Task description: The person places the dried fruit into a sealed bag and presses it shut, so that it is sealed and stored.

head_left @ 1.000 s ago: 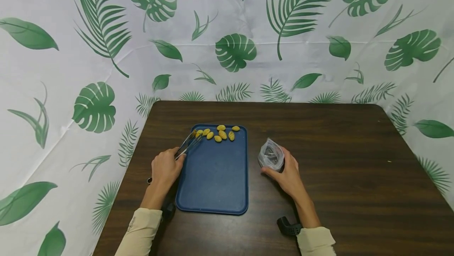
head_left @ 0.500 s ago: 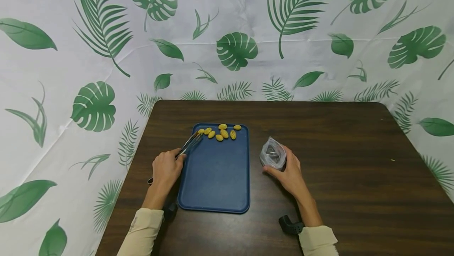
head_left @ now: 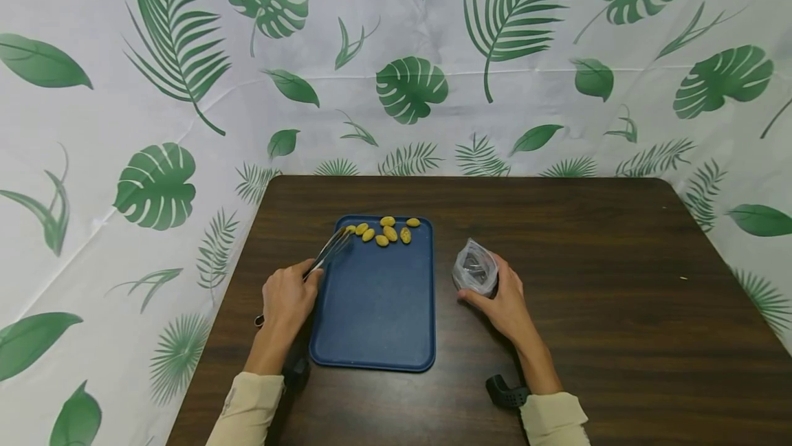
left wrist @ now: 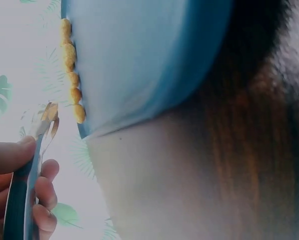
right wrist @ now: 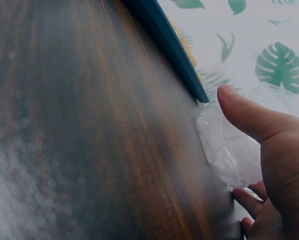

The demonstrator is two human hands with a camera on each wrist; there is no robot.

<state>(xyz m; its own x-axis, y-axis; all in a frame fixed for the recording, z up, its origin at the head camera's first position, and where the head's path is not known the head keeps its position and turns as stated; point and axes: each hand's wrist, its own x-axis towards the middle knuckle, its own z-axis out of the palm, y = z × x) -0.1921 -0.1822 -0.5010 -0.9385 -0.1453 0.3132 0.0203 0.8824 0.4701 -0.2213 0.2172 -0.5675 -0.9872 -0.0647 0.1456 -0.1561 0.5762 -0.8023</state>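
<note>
My left hand (head_left: 288,298) grips metal tongs (head_left: 328,251) at the tray's left side, with the thumb on one arm and curled fingers on the other. The tongs' arms stand close together, their tips over the tray's far left corner by the yellow oval pieces (head_left: 390,233). In the left wrist view, a yellowish patch shows at the tips of the tongs (left wrist: 42,132). The right hand (head_left: 506,302) holds a clear plastic bag (head_left: 475,269) upright on the table, its mouth open upward, thumb on the near side and fingers around the far side.
A blue rectangular tray (head_left: 374,315) lies between the hands, the several yellow pieces gathered along its far end. Dark wood tabletop (head_left: 606,281) extends right of the bag. Behind the table hangs a white cloth (head_left: 346,109) printed with green leaves.
The arms of the tongs have come together at the tray's far left corner. The right hand keeps its hold on the bag; the view shifts slightly.
</note>
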